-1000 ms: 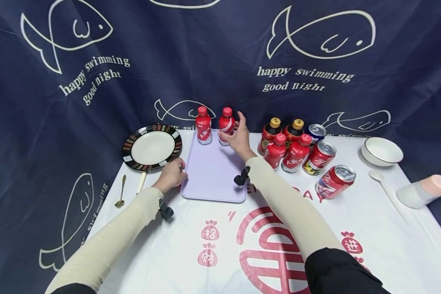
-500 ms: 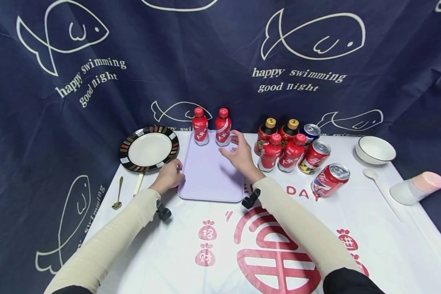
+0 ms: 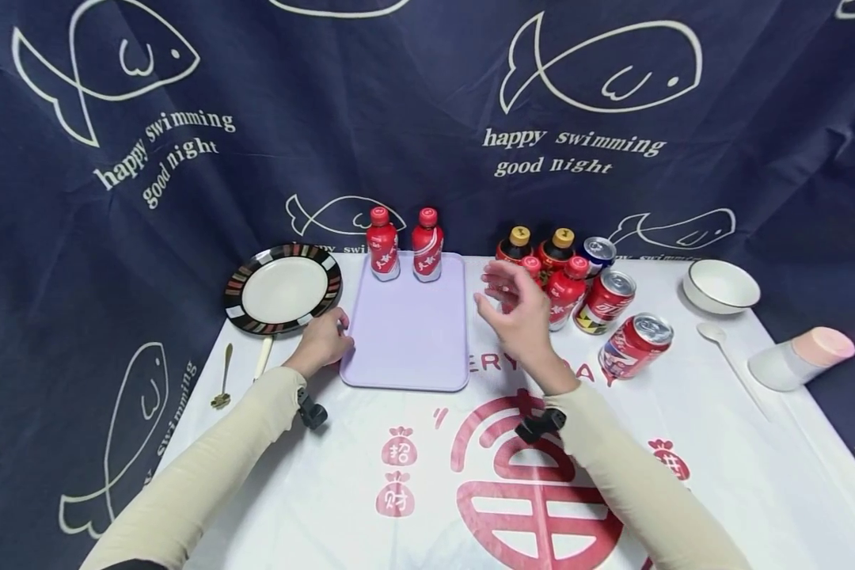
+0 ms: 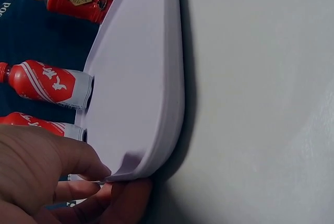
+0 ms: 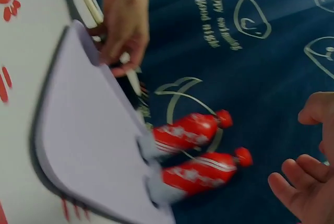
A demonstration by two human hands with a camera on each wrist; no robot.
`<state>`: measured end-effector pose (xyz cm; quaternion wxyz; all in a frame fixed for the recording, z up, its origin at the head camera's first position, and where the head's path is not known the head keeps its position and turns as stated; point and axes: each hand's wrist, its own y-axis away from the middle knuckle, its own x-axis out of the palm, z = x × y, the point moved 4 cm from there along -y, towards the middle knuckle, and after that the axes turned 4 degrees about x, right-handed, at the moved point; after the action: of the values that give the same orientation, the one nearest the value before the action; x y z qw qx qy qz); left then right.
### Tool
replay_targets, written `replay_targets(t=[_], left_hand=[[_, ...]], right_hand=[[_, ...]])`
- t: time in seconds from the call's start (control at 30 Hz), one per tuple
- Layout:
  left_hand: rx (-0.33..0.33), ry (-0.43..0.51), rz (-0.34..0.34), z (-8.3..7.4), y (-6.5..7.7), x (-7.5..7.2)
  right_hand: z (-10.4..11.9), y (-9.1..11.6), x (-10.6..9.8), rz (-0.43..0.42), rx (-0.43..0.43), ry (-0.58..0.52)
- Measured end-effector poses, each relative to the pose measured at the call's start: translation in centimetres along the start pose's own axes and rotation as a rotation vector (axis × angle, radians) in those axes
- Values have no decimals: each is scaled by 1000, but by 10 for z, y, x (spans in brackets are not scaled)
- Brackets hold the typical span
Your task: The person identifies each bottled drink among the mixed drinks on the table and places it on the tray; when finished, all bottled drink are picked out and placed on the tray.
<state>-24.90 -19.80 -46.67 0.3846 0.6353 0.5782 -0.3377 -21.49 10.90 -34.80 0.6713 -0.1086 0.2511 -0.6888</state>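
My left hand (image 3: 321, 342) pinches the left rim of a lilac tray (image 3: 408, 340), thumb over the edge and fingers below in the left wrist view. On the tray's far end stand two red-capped drink bottles, a left bottle (image 3: 383, 247) and a right bottle (image 3: 427, 247). My right hand (image 3: 524, 318) is off to the right of the tray, thumb and fingers spread, holding nothing. It partly hides one of two matching red bottles (image 3: 567, 293) that stand among the drinks on that side. In the right wrist view its spread fingers (image 5: 297, 179) are apart from the tray bottles.
Dark bottles with yellow caps (image 3: 557, 250), a blue can (image 3: 598, 253) and red cans (image 3: 636, 347) cluster at the right. Farther right are a white bowl (image 3: 721, 286), a spoon (image 3: 734, 366) and a tipped pink-lidded cup (image 3: 801, 360). A striped-rim plate (image 3: 283, 288) lies left.
My right hand has let go of the right-hand bottle on the tray and moved right, over toward the drinks cluster. The left hand stays at the tray's rim.
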Motion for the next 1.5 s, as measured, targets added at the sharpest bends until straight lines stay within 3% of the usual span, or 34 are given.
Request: replay_targets(t=[0.13, 0.27, 0.37, 0.47, 0.73, 1.0, 1.23, 1.5], left_hand=[[8, 8, 5, 0, 1, -1], [14, 10, -4, 0, 1, -3], [26, 11, -9, 0, 1, -4], [30, 12, -7, -1, 2, -4], [24, 11, -3, 0, 1, -4], [17, 21, 0, 1, 1, -3], [10, 31, 11, -1, 2, -2], [5, 66, 20, 2, -1, -1]], right_hand=[[11, 0, -28, -129, -81, 36], [9, 0, -52, -302, -138, 121], [-5, 0, -66, -407, -147, 192], [-23, -1, -75, -453, -115, 278], [-57, 4, -86, -459, 38, 488], [-82, 1, -86, -407, 134, 503], [-101, 1, -87, -359, 269, 517], [-113, -2, -86, -371, 236, 505]])
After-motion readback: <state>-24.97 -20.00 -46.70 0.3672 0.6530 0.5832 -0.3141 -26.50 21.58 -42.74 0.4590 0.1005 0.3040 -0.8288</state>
